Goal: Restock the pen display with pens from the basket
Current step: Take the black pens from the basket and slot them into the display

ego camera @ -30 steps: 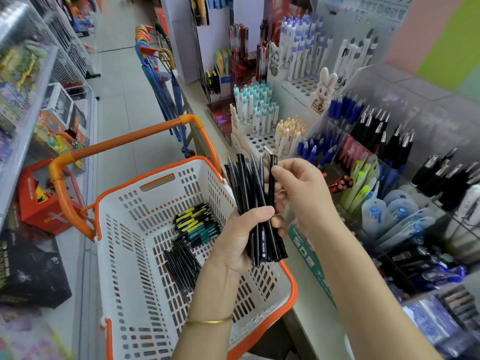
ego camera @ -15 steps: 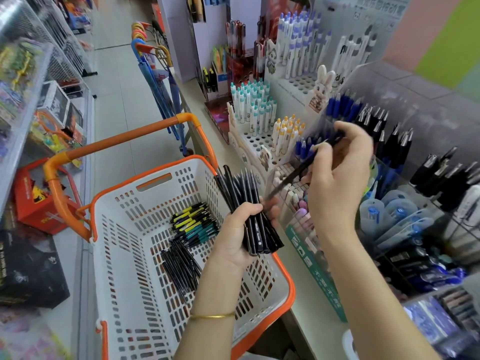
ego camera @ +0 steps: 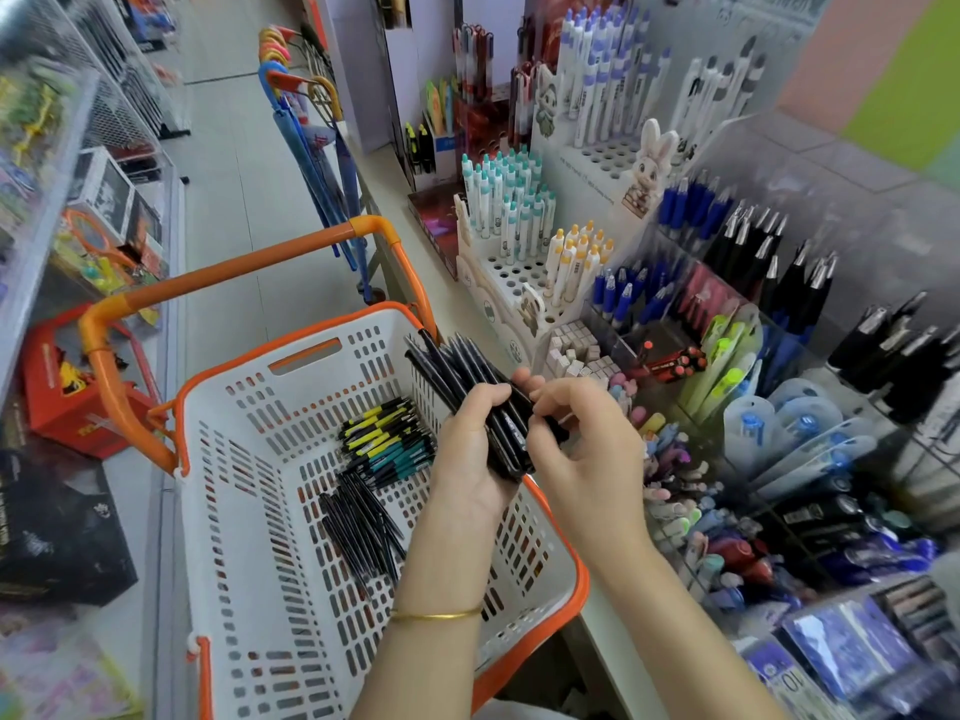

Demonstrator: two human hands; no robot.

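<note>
My left hand point(ego camera: 470, 449) grips a bundle of black pens point(ego camera: 457, 371) above the right rim of the white and orange basket point(ego camera: 249, 459). My right hand point(ego camera: 582, 449) is at the bundle's lower end, its fingertips pinching one black pen there. On the basket floor lie loose black pens point(ego camera: 358, 527) and a pile of yellow and teal pens point(ego camera: 387, 439). The pen display point(ego camera: 753, 283) with blue and black pens in clear compartments stands to the right.
White pen racks point(ego camera: 519, 241) with teal and yellow capped pens stand behind the hands. The basket's orange handle point(ego camera: 234, 272) arches over its far side. Umbrellas point(ego camera: 311, 148) hang along the counter. Shelves of boxed goods point(ego camera: 78, 252) line the left of the aisle.
My right hand carried one black pen to the display compartments, then came back down to the bundle in my left hand. The left hand stayed over the basket.
</note>
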